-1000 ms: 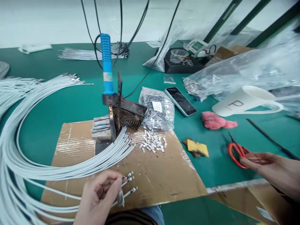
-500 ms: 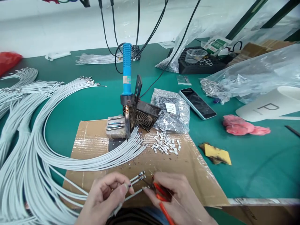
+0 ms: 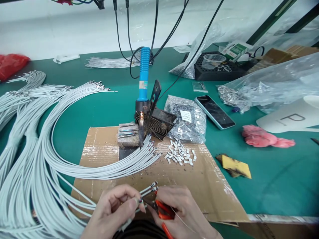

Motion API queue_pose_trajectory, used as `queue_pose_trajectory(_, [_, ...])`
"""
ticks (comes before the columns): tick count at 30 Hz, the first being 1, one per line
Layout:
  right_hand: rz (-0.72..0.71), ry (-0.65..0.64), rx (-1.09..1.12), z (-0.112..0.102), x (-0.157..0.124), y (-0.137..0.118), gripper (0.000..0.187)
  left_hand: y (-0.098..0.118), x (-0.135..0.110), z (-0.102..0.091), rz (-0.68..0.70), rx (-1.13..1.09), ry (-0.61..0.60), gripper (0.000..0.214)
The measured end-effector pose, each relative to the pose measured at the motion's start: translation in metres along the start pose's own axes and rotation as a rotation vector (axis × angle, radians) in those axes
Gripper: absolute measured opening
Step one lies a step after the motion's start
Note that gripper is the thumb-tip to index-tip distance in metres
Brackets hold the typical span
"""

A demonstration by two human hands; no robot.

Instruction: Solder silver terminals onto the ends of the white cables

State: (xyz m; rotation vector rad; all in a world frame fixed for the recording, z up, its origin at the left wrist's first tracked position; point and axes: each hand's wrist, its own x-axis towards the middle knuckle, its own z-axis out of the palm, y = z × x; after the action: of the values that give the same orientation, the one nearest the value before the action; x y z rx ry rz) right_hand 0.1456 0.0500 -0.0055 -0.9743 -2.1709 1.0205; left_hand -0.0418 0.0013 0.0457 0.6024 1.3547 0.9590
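Observation:
My left hand [image 3: 114,210] is closed on a few thin white cables [image 3: 147,191] with small metal ends, low over the cardboard sheet [image 3: 199,186]. Close beside it, my right hand [image 3: 181,212] grips red-handled scissors [image 3: 161,210]; the blades sit at the cable ends. A large fan of white cables [image 3: 42,156] curves across the left of the green table. Behind stands a blue-handled soldering iron [image 3: 144,74] in its holder, next to a small dark fan [image 3: 159,124]. Several small metal terminals [image 3: 180,154] lie loose on the cardboard.
A bag of terminals [image 3: 189,121], a phone [image 3: 214,112], a pink cloth [image 3: 266,139] and a yellow sponge [image 3: 235,165] lie to the right. Plastic bags [image 3: 274,83], a white mug [image 3: 291,116] and a black tray [image 3: 214,68] sit further back. Black cords [image 3: 154,30] hang down.
My right hand took the red scissors from the table at the right and brought them to the cable ends in my left hand. The view shifted left.

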Motion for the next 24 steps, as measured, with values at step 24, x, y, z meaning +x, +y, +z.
queue_pose_trajectory(24, [0.152,0.478,0.061,0.009,-0.007,0.009,0.039,-0.015,0.001,-0.002,0.094,0.145,-0.033,0.042])
